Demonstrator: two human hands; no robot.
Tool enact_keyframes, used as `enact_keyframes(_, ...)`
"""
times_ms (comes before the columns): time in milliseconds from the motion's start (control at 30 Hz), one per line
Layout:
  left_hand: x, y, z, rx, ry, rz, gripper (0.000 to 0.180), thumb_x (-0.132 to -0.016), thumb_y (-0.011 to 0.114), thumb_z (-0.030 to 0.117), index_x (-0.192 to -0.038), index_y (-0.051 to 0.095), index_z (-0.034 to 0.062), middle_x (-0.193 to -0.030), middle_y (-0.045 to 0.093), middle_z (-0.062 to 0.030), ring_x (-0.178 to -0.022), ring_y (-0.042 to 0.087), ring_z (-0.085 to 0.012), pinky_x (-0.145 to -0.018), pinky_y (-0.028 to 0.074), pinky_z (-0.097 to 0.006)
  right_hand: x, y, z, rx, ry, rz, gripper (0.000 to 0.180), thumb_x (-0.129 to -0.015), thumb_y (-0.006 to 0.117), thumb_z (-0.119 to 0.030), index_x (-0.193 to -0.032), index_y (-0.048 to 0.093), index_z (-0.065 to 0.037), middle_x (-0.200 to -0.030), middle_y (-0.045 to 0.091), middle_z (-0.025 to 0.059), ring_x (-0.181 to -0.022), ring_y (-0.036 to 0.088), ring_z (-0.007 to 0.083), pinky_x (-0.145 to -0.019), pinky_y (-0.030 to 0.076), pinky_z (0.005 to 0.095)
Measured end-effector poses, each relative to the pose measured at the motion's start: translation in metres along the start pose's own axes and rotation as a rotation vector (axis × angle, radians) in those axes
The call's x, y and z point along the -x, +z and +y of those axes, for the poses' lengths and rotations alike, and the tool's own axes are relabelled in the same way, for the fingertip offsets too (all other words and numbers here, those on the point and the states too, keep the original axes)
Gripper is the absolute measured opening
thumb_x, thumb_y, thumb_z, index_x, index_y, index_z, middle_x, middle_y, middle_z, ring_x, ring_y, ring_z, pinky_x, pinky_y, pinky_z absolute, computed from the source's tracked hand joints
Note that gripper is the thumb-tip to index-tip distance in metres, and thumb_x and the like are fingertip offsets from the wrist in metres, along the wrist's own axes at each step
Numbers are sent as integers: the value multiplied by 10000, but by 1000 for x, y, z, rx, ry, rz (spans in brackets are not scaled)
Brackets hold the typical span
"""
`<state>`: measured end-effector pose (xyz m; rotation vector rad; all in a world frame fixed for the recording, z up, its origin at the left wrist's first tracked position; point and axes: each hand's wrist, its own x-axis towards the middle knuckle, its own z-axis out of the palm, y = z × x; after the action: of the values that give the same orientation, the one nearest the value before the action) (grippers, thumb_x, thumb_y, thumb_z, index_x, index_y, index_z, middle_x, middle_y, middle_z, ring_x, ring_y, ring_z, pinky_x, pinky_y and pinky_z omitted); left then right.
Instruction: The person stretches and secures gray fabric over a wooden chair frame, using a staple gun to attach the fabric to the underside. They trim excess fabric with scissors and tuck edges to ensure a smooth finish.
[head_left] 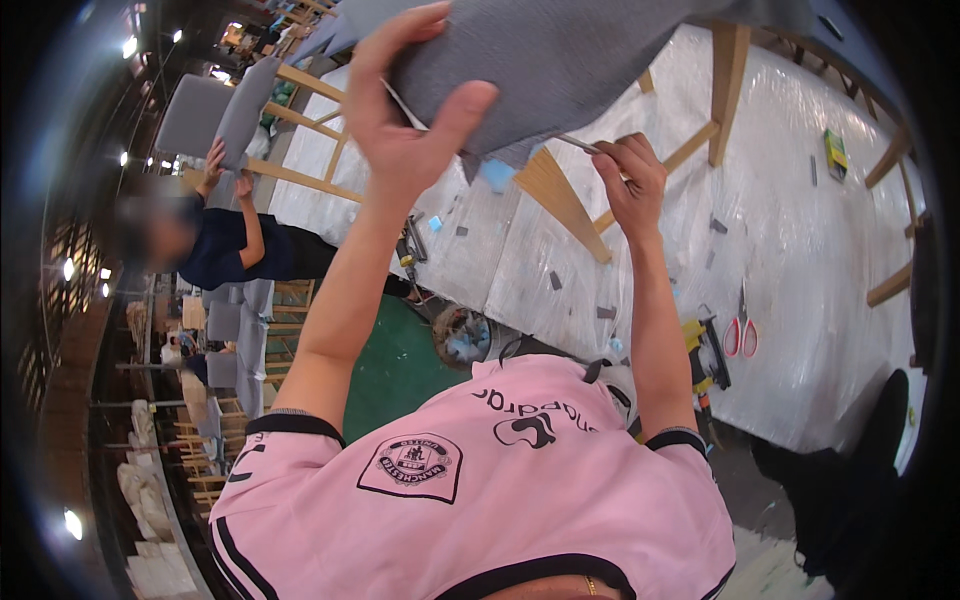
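Observation:
A chair with a grey fabric-covered panel (540, 70) and pale wooden legs (565, 205) is tilted in front of me at the top of the view. My left hand (405, 125) is wrapped round the panel's left edge, thumb on its face and fingers partly behind it. In my right hand (632, 180), a thin metal rod-like tool (577, 144) is pinched between thumb and fingers. Its far end meets the fabric's lower edge, where a loose flap of cloth hangs. The tip itself is hidden, so its exact kind does not show.
The worktable (750, 270) is wrapped in clear plastic and strewn with grey scraps. Red-handled scissors (741, 336), a yellow-black power tool (708, 352) and a small yellow-green box (836, 154) lie on it. Left, a co-worker (235, 240) handles another grey chair (245, 110). A scrap bin (465, 337) stands below.

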<state>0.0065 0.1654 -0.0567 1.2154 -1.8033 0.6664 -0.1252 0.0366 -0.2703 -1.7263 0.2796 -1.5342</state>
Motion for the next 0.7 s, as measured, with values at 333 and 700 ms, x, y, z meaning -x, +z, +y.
enact_keyframes(333,-11,-10,-4,-186,165,-86,412,-684,878,195,-1069,766,97,-1250,713,-151,-1227,614,-362,-1054,445,-472,-34,-4,-13,53,-202,-38,157,-808,837,-147,-843,759,-15,-689,608,51,-694,537,205,-657,416,349)
enact_keyframes(700,-8,-8,-7,-218,172,-61,467,-695,876,202,-1126,756,64,-1253,723,-139,-1182,645,-346,-1031,459,-446,-41,-7,-24,74,-192,-53,173,-812,844,-183,-843,765,-32,-672,607,25,-692,526,183,-669,383,335)
